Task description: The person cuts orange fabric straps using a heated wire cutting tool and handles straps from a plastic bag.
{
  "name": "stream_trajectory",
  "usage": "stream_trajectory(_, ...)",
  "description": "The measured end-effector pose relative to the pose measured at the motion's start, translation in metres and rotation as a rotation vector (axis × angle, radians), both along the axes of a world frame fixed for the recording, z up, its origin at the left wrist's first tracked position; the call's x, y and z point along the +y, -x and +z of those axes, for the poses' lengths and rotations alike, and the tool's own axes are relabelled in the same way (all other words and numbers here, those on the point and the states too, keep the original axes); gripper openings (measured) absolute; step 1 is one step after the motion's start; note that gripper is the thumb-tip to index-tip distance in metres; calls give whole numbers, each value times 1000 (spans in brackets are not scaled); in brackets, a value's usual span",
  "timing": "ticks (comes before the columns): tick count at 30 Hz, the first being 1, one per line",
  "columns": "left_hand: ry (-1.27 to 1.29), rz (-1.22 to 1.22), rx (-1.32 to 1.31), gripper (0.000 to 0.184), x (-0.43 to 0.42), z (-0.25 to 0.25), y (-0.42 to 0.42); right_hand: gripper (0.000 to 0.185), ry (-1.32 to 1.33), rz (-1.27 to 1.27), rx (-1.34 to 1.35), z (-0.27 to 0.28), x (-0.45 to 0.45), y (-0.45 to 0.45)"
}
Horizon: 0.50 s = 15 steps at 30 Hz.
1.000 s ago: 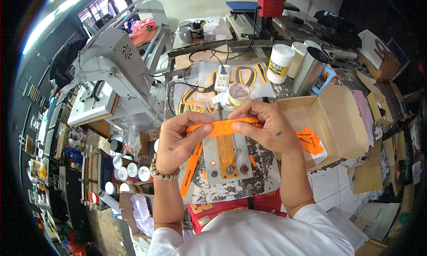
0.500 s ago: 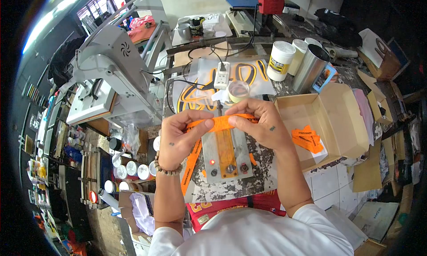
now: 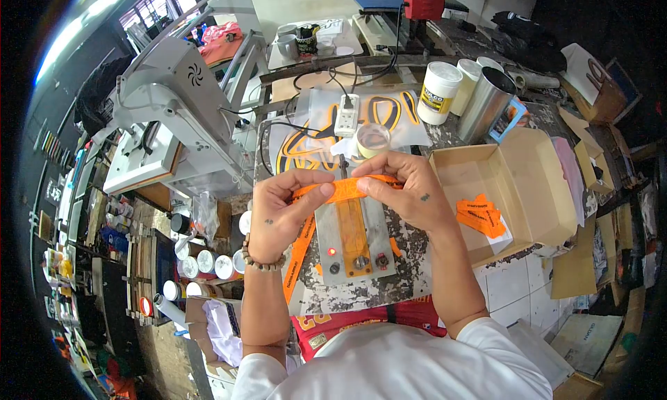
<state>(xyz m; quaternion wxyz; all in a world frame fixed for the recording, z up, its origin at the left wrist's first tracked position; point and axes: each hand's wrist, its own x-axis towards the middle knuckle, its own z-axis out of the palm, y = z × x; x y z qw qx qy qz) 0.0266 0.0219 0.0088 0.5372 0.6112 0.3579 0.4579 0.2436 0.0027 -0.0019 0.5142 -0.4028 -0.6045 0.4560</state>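
Note:
An orange printed ribbon (image 3: 345, 189) is stretched between my two hands, held roughly level. My left hand (image 3: 279, 209) pinches it between thumb and fingers. On the other side, my right hand (image 3: 405, 192) grips it the same way. A length of the ribbon hangs below my left hand to the table. Under the stretched part lies a grey metal plate device (image 3: 381, 235) with an amber strip along its middle, a lit red lamp and knobs at its near end. Small orange scraps lie beside it.
To the right, an open cardboard box (image 3: 451, 167) holds several cut orange ribbon pieces (image 3: 481, 217). Behind the device are a tape roll (image 3: 374, 140), a white power strip (image 3: 347, 115) and cables. A white tub (image 3: 440, 92) and metal tumbler (image 3: 486, 105) stand back right. A grey press machine (image 3: 170, 87) is at left.
Both hands stay nearly in place, still holding the ribbon. The stretched section looks slightly narrower and tilted now, and the right hand has shifted a little up and left.

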Motion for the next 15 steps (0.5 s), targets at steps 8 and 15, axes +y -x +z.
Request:
stream_trajectory(8,2,14,-16,17,0,-2,-1,16,11,2,-21,0,1,0)
stream_trajectory(15,8,5,-19,17,2,-5,0,17,17,6,12,-5,3,0)
